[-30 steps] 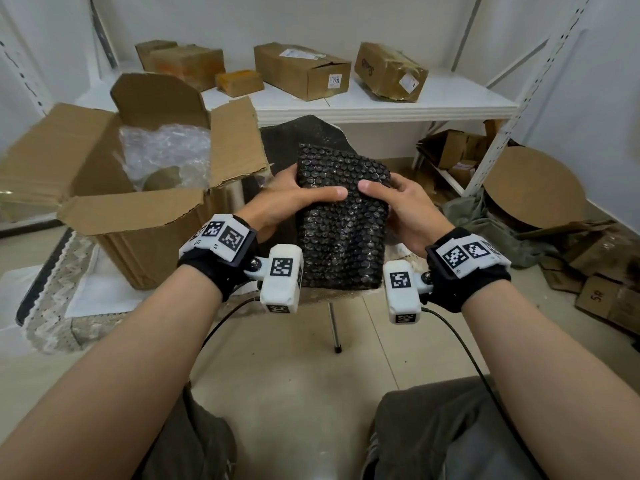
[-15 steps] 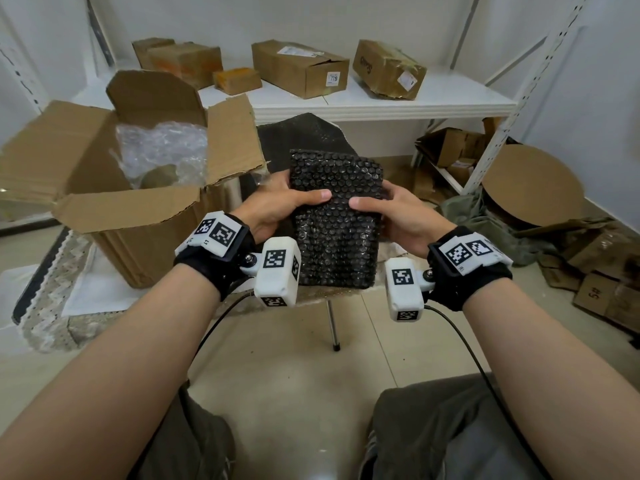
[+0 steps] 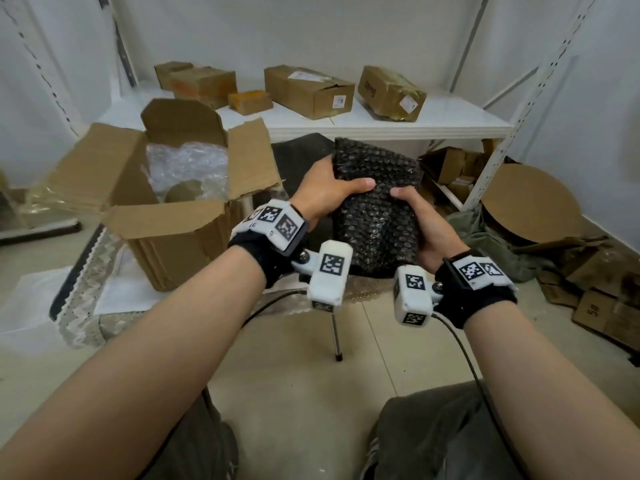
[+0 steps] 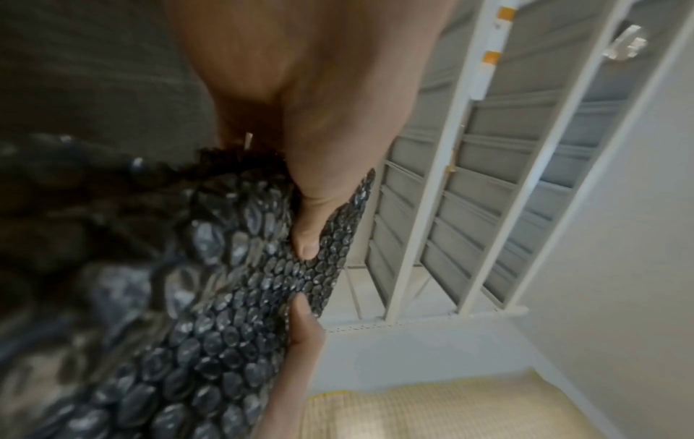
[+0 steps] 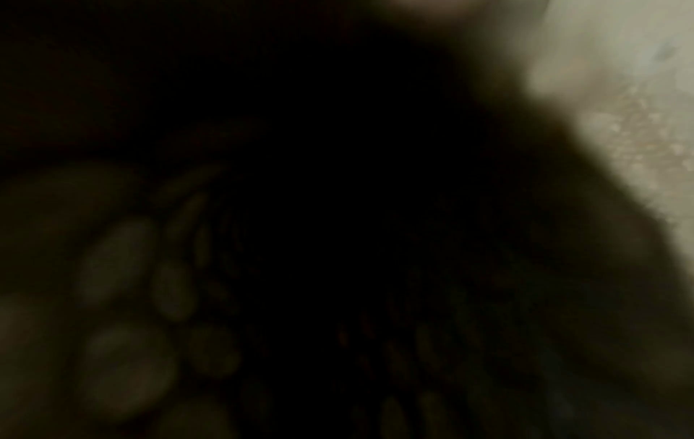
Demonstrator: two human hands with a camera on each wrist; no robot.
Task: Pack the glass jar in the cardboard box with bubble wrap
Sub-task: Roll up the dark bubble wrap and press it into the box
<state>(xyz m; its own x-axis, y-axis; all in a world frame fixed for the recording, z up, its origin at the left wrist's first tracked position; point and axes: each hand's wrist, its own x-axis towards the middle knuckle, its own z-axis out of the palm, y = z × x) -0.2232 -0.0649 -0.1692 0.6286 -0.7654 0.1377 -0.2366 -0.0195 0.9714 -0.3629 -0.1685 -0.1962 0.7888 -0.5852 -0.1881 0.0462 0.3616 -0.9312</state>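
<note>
Both hands: the left hand point(image 3: 323, 195) and the right hand point(image 3: 420, 228) each clasp one dark bundle of bubble wrap point(image 3: 375, 209), held up in front of the seated person, above the floor point(image 3: 294, 368).
Left hand: wraps the bundle's left side near the top, thumb laid across the front face; the left wrist view shows that thumb point(image 4: 311, 234) pressed into the bubbles.
Right hand: cups the bundle's lower right side, thumb on the front, its tip close to the left thumb without touching it.
Bundle's long axis: runs roughly up and down, tilted so the top leans away from the person and slightly right; the bottom end sits nearest the wrists.
Glass jar: not visible; whether it lies inside the black wrap cannot be told.
Cardboard box point(image 3: 166, 233): stands to the left of the bundle, near it but apart, all flaps open; clear bubble wrap point(image 3: 187, 164) and a round brownish object point(image 3: 183, 192) lie inside.
Right wrist view: almost wholly dark, only blurred bubbles showing.
Behind: white shelf point(image 3: 381, 123) carrying several closed cartons; more flattened cardboard lies on the floor at the right.
</note>
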